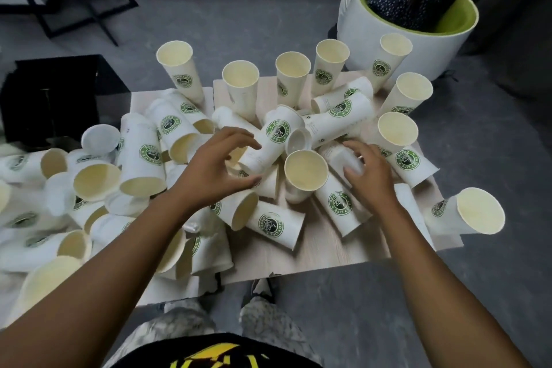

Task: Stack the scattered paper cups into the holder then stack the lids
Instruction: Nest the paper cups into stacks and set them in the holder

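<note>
Many white paper cups with green logos cover the light wooden table (pixel 334 251), some upright along the far edge, most lying on their sides. My left hand (pixel 218 167) curls its fingers and thumb round the mouth end of a lying cup (pixel 273 137) at the middle of the pile. My right hand (pixel 372 173) grips a plain-sided lying cup (pixel 339 155) between thumb and fingers. An upright cup (pixel 306 170) stands between my hands. One white lid (pixel 100 139) lies at the left; another lid (pixel 298 140) leans behind the upright cup. I see no cup holder.
A black box (pixel 53 98) stands on the floor at the far left. A person sits in a round white and green chair (pixel 397 48) behind the table's far right corner. A cup (pixel 475 212) overhangs the right edge. My knees are under the near edge.
</note>
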`<action>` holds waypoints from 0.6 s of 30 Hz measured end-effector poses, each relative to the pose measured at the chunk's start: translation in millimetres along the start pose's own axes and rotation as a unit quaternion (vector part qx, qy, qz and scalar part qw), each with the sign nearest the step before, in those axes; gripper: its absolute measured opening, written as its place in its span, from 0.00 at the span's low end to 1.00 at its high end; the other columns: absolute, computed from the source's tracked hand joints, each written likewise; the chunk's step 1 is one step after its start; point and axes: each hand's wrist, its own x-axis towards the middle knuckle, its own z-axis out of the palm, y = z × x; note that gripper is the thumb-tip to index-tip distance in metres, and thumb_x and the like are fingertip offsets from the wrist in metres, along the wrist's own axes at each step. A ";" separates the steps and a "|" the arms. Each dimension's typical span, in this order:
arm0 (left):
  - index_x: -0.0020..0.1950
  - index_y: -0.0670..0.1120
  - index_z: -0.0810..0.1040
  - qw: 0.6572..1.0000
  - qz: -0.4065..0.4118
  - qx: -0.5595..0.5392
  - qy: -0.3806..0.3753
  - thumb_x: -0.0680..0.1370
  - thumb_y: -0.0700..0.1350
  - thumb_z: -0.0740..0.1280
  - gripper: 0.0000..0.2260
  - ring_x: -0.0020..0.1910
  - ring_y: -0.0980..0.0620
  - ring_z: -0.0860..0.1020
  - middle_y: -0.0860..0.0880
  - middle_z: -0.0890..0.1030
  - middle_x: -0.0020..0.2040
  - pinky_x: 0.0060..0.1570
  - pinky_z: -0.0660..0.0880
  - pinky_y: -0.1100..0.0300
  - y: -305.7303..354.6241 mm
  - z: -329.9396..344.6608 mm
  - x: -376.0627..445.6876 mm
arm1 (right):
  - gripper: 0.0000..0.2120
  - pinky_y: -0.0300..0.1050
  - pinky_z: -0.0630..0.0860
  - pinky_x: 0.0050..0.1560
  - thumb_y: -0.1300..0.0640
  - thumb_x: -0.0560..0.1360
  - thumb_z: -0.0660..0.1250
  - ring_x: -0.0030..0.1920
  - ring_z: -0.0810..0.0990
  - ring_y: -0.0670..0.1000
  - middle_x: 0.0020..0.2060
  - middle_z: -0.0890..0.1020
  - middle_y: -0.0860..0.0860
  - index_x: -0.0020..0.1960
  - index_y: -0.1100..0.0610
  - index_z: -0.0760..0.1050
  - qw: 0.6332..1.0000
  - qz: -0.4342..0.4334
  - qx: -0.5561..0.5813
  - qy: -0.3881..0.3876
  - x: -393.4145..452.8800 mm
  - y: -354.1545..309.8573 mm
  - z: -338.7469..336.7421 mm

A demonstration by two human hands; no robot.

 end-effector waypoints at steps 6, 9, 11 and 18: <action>0.61 0.51 0.81 0.999 -0.016 0.010 0.041 0.69 0.45 0.82 0.22 0.63 0.57 0.76 0.53 0.79 0.64 0.51 0.76 0.62 -0.5 -27.0 -29.0 | 0.25 0.46 0.73 0.56 0.68 0.70 0.71 0.50 0.74 0.45 0.52 0.75 0.50 0.65 0.53 0.79 0.995 -0.070 0.023 0.070 1.5 -43.4 -27.6; 0.62 0.51 0.81 0.998 -0.021 0.015 0.059 0.70 0.46 0.82 0.22 0.62 0.58 0.76 0.54 0.78 0.64 0.52 0.77 0.59 -3.5 -40.8 -41.3 | 0.25 0.44 0.74 0.55 0.67 0.69 0.71 0.50 0.75 0.47 0.52 0.77 0.53 0.65 0.53 0.79 0.989 -0.115 0.027 0.087 7.2 -74.3 -31.2; 0.62 0.52 0.80 0.997 -0.027 0.019 0.070 0.70 0.46 0.82 0.23 0.62 0.57 0.76 0.55 0.78 0.64 0.52 0.78 0.57 -3.6 -51.0 -47.3 | 0.25 0.41 0.72 0.54 0.67 0.69 0.71 0.50 0.74 0.45 0.53 0.78 0.54 0.65 0.53 0.79 0.986 -0.141 0.027 0.087 8.4 -97.3 -29.2; 0.62 0.52 0.79 0.989 -0.039 0.022 0.138 0.69 0.43 0.82 0.24 0.58 0.53 0.78 0.55 0.78 0.62 0.51 0.79 0.51 1.6 -97.8 -71.7 | 0.25 0.36 0.72 0.54 0.66 0.69 0.73 0.50 0.75 0.46 0.53 0.77 0.49 0.65 0.54 0.78 0.968 -0.239 0.065 0.045 3.8 -176.9 -0.2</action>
